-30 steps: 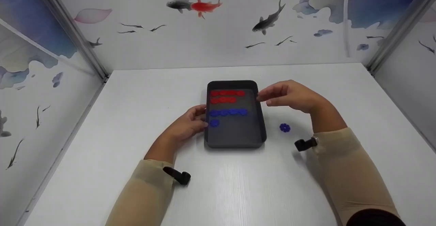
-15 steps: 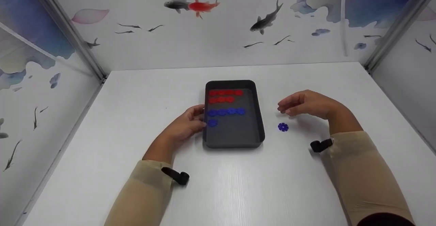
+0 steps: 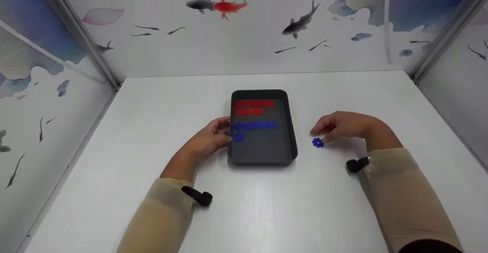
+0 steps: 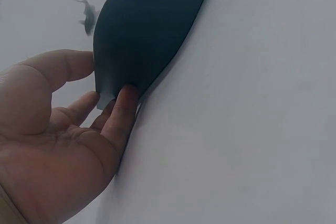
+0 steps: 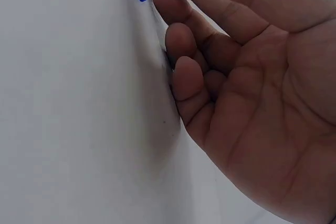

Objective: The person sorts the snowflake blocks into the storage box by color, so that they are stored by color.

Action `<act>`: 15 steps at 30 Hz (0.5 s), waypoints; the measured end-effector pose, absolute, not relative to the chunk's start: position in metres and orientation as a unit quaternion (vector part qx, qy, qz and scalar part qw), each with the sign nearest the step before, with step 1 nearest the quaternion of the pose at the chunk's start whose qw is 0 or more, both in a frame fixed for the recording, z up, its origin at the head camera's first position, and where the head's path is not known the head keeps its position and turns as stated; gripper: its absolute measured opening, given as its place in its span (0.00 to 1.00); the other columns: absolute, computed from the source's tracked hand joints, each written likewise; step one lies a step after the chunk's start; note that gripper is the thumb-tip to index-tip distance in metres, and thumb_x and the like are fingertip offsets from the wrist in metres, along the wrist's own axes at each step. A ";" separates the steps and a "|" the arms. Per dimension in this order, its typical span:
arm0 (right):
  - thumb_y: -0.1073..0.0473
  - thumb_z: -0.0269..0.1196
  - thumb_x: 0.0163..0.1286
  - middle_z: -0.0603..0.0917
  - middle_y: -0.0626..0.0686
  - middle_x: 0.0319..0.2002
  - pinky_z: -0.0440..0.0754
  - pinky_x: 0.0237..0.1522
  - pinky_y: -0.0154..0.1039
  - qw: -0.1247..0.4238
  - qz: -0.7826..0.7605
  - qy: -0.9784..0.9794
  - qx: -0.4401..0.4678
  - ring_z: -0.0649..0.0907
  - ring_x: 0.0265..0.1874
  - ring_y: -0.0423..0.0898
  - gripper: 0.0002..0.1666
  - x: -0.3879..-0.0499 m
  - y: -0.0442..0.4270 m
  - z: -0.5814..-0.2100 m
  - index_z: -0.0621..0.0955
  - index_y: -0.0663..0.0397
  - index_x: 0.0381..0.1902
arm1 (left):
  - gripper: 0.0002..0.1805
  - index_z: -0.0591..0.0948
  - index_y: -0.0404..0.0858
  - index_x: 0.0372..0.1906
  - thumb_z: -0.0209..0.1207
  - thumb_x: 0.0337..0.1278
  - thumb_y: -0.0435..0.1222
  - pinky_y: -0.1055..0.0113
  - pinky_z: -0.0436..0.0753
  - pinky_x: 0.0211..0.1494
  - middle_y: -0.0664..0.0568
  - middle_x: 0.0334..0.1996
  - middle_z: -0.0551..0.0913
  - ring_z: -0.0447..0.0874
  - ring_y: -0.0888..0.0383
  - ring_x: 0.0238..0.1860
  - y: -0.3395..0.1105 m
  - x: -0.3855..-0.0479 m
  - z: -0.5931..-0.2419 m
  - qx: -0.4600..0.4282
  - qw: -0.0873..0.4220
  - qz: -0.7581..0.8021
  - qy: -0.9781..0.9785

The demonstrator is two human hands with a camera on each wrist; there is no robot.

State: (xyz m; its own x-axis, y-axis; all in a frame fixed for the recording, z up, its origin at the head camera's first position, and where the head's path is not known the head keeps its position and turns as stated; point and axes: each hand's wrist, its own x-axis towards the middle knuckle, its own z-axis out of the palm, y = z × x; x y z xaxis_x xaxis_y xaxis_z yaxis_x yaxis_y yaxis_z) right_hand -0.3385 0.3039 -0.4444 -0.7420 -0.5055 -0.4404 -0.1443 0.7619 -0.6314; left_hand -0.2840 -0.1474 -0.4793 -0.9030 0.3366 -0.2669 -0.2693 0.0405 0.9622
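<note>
A dark grey rectangular tray (image 3: 262, 152) sits mid-table. Its left outer wall (image 4: 142, 30) is touched by my left hand (image 3: 207, 140), whose thumb is at the rim and fingers lie along the side. Inside the tray are two rows of red notched discs (image 3: 254, 103) and, below them, a row of blue notched discs (image 3: 260, 125) plus a single blue disc (image 3: 239, 137) at the left. Right of the tray, a loose blue notched disc (image 3: 318, 142) is on the table. My right hand (image 3: 345, 125) is over it, thumb at its edge, index finger extended apart from it.
White panels (image 3: 259, 55) with painted fish close off the back and sides of the white table (image 3: 244, 207). Black wrist cameras (image 3: 197, 196) stick out from both sleeves, the right one low over the table.
My right hand moved away from the tray's right edge, out to the right, then down to the loose blue disc. My left hand and the tray stayed in place.
</note>
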 end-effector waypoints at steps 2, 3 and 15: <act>0.61 0.74 0.66 0.87 0.45 0.59 0.77 0.62 0.39 0.303 -0.276 0.893 -0.185 0.79 0.58 0.48 0.22 -0.338 0.302 -0.444 0.90 0.34 0.56 | 0.42 0.61 0.44 0.84 0.60 0.68 0.24 0.54 0.77 0.77 0.50 0.79 0.67 0.73 0.51 0.77 -0.148 -0.284 -0.479 0.024 0.219 0.693 0.686; 0.62 0.74 0.66 0.87 0.45 0.58 0.77 0.61 0.40 0.301 -0.270 0.896 -0.184 0.79 0.57 0.48 0.22 -0.338 0.301 -0.444 0.90 0.34 0.55 | 0.42 0.61 0.44 0.84 0.60 0.67 0.24 0.54 0.77 0.77 0.50 0.79 0.67 0.73 0.51 0.77 -0.148 -0.284 -0.479 0.024 0.219 0.693 0.686; 0.63 0.73 0.65 0.84 0.49 0.47 0.77 0.53 0.43 0.289 -0.223 0.916 -0.169 0.77 0.51 0.50 0.17 -0.335 0.289 -0.445 0.89 0.37 0.49 | 0.41 0.64 0.45 0.81 0.61 0.66 0.24 0.55 0.78 0.76 0.51 0.77 0.70 0.75 0.52 0.75 -0.147 -0.283 -0.480 0.013 0.215 0.700 0.681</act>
